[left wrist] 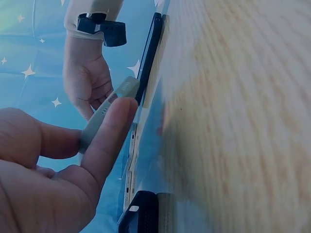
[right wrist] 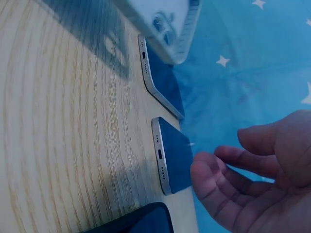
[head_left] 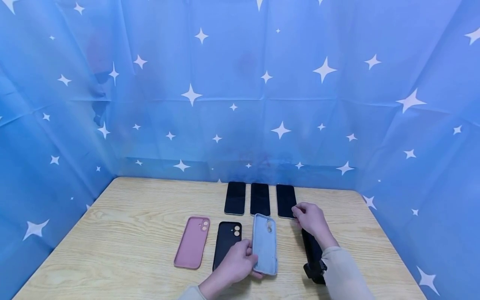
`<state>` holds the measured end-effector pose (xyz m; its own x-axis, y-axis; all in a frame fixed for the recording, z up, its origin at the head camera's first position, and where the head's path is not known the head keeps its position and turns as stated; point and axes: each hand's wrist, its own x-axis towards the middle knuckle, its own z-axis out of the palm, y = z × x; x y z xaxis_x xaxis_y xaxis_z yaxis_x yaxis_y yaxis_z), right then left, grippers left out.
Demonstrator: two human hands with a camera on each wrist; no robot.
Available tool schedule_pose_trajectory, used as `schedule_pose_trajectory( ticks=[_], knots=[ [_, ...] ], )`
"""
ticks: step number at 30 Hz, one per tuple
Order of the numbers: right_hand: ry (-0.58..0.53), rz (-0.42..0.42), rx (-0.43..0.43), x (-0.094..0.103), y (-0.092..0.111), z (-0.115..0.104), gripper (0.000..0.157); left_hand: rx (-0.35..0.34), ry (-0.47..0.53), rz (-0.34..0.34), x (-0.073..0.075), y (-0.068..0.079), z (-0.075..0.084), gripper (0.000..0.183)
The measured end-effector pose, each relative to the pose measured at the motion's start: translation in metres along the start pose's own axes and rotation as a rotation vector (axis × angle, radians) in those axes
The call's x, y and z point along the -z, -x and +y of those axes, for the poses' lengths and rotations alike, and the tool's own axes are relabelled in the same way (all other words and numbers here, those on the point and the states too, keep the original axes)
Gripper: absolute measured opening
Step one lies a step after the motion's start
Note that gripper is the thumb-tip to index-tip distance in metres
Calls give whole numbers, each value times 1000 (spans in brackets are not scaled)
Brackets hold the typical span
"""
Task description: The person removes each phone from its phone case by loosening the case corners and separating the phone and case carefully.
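My left hand (head_left: 235, 263) pinches a light blue phone case (head_left: 265, 246) between thumb and fingers. The case is tilted up off the table, its hollow inside and camera cutout showing. In the left wrist view, the thumb and a finger press the case (left wrist: 109, 114) from both sides. My right hand (head_left: 312, 218) hovers at the lower right corner of the rightmost phone (head_left: 286, 200), fingers loosely bent. The right wrist view shows nothing between those fingers, which are close to the phone (right wrist: 175, 158); whether they touch it I cannot tell.
Two more dark-screened phones (head_left: 235, 198) lie in the back row. A pink case (head_left: 192, 242) and a black case (head_left: 226, 237), partly behind the left hand, lie in front. Under the right forearm is a black phone-shaped thing (head_left: 311, 246). A blue starry curtain (head_left: 240, 83) surrounds the wooden table (head_left: 131, 233).
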<state>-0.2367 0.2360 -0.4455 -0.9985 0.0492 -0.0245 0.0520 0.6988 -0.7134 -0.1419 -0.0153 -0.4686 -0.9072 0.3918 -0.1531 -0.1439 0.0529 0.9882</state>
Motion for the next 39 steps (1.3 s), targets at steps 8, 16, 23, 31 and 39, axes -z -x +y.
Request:
schedule_pose_trajectory(
  ticks=[8,16,23,31,39],
  knots=[
    [0,-1,0,0,2,-1,26,60,-58,4,-1,0,-3,22],
    [1,-13,15,1,6,-2,24,89,-208,10,1,1,-1,20],
    [5,-26,10,3,9,-1,24,112,-339,0,7,2,5,30],
    [-12,-65,0,7,14,5,23,117,-474,-18,12,3,13,27],
    [0,-75,26,18,20,7,24,112,-540,-19,17,4,21,31]
  ],
)
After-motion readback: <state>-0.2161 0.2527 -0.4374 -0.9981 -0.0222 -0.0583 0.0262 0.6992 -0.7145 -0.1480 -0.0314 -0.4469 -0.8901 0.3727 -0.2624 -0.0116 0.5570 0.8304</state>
